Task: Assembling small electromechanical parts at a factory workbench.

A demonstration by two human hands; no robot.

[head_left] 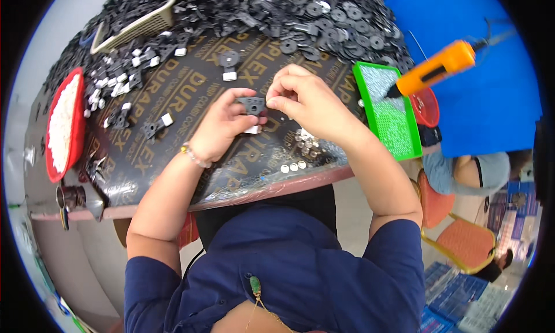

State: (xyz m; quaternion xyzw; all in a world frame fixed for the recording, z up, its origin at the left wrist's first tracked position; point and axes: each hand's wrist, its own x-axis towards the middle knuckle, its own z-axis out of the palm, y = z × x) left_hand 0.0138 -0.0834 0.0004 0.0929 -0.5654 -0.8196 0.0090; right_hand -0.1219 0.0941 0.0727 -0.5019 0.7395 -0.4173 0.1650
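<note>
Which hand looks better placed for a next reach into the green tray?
Probably the right hand: it is closer to the green tray, with its forearm on that side, while the left hand holds a black part.

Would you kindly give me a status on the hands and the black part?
Left hand holding black part. Right hand pinched at its edge, contents unclear. Shiny bits nearby, not blocking.

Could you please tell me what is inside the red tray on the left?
Small white pieces lie heaped in the red tray; its bottom is hidden beneath them.
</note>
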